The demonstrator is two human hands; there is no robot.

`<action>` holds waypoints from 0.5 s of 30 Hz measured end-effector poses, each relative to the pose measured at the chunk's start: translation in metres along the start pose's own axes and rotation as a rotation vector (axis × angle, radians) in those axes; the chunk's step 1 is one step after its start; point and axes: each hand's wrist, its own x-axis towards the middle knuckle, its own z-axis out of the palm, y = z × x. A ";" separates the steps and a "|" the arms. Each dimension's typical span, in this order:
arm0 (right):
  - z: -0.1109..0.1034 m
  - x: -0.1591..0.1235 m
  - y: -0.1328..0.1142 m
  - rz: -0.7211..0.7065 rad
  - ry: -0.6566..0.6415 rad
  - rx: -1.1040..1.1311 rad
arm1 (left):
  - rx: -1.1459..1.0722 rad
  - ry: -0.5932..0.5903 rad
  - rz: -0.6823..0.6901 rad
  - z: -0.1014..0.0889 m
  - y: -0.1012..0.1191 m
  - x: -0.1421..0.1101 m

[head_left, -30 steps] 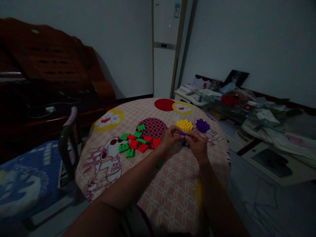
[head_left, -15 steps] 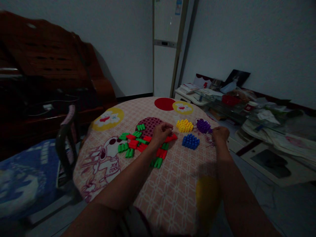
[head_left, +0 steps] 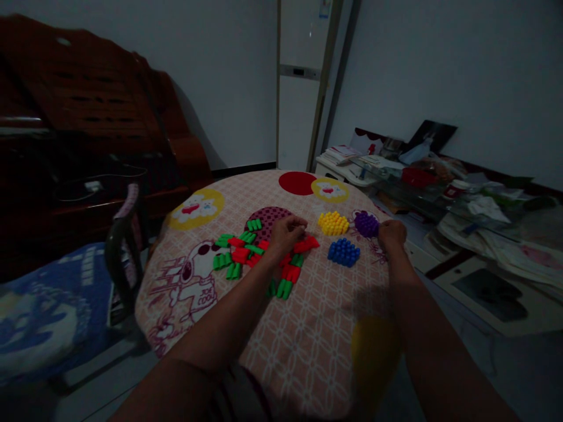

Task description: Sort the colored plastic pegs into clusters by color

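Observation:
My right hand (head_left: 393, 235) is closed at the right side of the table, fingertips against the edge of a cluster of purple building blocks (head_left: 366, 224). It pinches a purple block there, mostly hidden by the fingers. My left hand (head_left: 287, 235) hovers over the red building blocks (head_left: 290, 273) with fingers loosely curled and a gap at the tips; nothing shows plainly in it. Green building blocks (head_left: 223, 261) lie mixed with the red ones, partly covered by my left forearm. Between the hands sit clusters of yellow blocks (head_left: 333, 223) and blue blocks (head_left: 343, 252).
A patterned cloth covers the round table (head_left: 303, 346). At left stands a chair with a blue cushion (head_left: 53, 316), and behind it a wooden bench (head_left: 97, 111). Along the right wall, a glass-topped cabinet (head_left: 422, 199) carries papers, bags and a cup.
My hands were together over the blue blocks, fingering a purple piece. They have since parted: the right moved rightward to the purple cluster, the left drew back over the red blocks.

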 end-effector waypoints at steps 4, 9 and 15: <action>-0.012 -0.008 0.000 -0.024 0.036 0.000 | 0.011 0.140 0.084 -0.030 0.013 0.010; -0.025 -0.042 -0.010 -0.091 0.026 0.107 | -0.024 0.422 0.154 -0.083 0.025 0.020; -0.015 -0.090 -0.020 -0.073 -0.145 0.341 | 0.501 0.637 -0.018 -0.152 0.022 0.017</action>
